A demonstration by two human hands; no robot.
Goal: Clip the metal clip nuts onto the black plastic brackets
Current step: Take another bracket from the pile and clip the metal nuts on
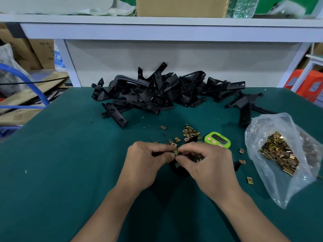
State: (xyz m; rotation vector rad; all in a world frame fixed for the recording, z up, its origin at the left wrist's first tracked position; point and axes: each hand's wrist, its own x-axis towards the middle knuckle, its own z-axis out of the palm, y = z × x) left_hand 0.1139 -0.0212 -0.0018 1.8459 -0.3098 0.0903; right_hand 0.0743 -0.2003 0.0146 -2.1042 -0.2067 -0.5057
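At the near middle of the bench (70, 172), which is covered in a dark green mat, the person's two hands meet over a single black bracket (180, 170). The left hand (145, 165) has its fingers curled round one dark arm of the bracket, thumb on top. The right hand (208, 166) has its fingers bent inward, and its thumb and forefinger pinch a brass-coloured clip nut (175, 152) right where the two hands touch. The clip nut sits at the upper edge of the bracket, though the fingers hide whether it is already seated on the plastic. Most of the bracket is covered by the hands; only its rounded lower part shows beneath them.

Just beyond the hands lies a scatter of loose clip nuts (190, 132), with a few strays (250, 180) to the right. A green digital timer (217, 140) lies flat beside the scatter, near the right hand. Farther right, a clear plastic bag (262, 123) lies open on the bench and holds a heap of more clip nuts (279, 154).

At the far edge of the bench a tangled pile of black brackets (166, 91) rests against a white back panel, and one separate bracket (244, 109) lies between the pile and the bag. Above runs a white shelf (157, 21) carrying a cardboard box (181, 6).
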